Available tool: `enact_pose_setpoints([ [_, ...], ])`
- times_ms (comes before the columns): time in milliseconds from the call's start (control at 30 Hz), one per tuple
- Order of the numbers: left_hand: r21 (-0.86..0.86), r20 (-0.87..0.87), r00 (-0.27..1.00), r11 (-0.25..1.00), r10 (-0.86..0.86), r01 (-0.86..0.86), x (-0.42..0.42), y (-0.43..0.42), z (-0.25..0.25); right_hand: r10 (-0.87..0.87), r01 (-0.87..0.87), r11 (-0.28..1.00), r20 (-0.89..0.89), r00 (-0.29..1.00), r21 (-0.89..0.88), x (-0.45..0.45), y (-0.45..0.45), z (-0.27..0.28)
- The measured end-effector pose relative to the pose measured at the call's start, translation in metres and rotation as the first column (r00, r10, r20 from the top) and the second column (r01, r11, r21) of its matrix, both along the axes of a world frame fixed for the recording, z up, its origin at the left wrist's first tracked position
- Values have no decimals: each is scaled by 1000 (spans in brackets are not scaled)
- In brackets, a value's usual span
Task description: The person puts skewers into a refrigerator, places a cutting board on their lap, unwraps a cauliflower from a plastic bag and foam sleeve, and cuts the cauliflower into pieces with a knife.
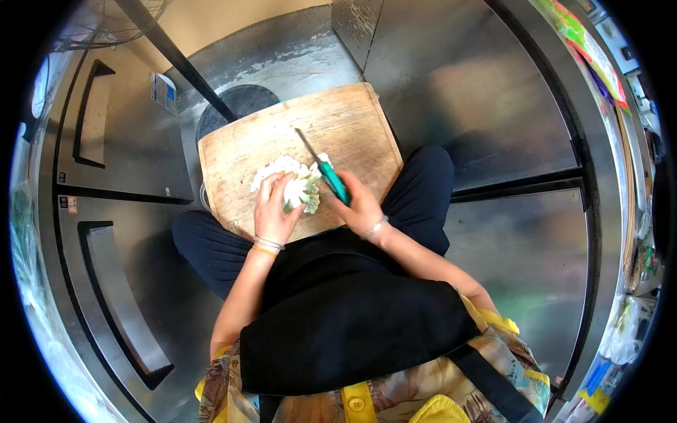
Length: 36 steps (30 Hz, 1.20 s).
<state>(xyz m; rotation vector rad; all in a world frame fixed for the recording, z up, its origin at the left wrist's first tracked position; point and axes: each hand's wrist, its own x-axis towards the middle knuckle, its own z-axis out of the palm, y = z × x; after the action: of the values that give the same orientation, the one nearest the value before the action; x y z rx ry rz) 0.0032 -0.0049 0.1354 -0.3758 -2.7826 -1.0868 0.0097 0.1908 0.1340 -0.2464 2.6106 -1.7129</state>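
A white cauliflower (pixel 300 189) with some pale green parts lies over the near middle of a wooden cutting board (pixel 240 151). My left hand (pixel 275 211) has its fingers curled round the cauliflower's left and near side. In my right hand (pixel 360 204) is a knife (pixel 331 178) with a green handle and a narrow dark blade. The blade points up and to the left, over the board just beyond the cauliflower. My right fingers are wrapped round the handle, close to the cauliflower's right side.
The board rests near my knees. Steel cabinet doors (pixel 486 106) stand on the right, and more with recessed handles (pixel 127 296) on the left. Behind the board are a dark pole (pixel 176 60) and its round base (pixel 247 99). Plastic bags (pixel 624 331) line the far right.
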Motion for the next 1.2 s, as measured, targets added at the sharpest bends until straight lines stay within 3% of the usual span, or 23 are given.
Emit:
enact_pose_setpoints([
  [67,14,-2,1000,1000,21,-21,0,2,-3,15,-14,1000,-71,997,19,-22,-13,-7],
  [133,47,12,999,998,37,-38,1,1,-4,156,-160,980,48,987,117,-40,-23,-23],
  [233,-17,-13,999,999,41,-41,1,2,-2,220,-221,965,21,975,141,-51,-21,-26],
  [433,-48,-42,996,996,79,-81,1,7,-4,226,-265,878,143,964,399,-48,-7,-14],
  [500,-61,-46,994,993,99,-102,-1,8,-5,201,-205,927,46,978,313,-42,0,-12],
  [600,-18,-86,996,999,37,-38,-3,-2,-4,109,-158,903,144,984,398,-48,7,-2],
  [767,-118,-111,989,990,-94,81,-11,-37,5,74,-100,911,80,994,399,-62,2,-16],
  [833,-122,-80,995,991,-67,57,-12,-44,5,91,-38,954,-169,981,296,-60,-3,-24],
  [933,20,-79,994,997,75,-74,-11,-48,-8,32,17,974,-211,977,228,-48,-10,-30],
  [967,16,-77,994,997,73,-72,-7,-48,-14,30,18,975,-208,978,224,-41,-11,-30],
  [1067,-83,-122,979,981,165,-176,-3,-32,-11,23,-39,976,74,997,216,-17,-15,-11],
  [1200,-73,-43,980,977,197,-199,-9,-30,-12,133,-143,981,83,988,132,8,-18,-17],
])
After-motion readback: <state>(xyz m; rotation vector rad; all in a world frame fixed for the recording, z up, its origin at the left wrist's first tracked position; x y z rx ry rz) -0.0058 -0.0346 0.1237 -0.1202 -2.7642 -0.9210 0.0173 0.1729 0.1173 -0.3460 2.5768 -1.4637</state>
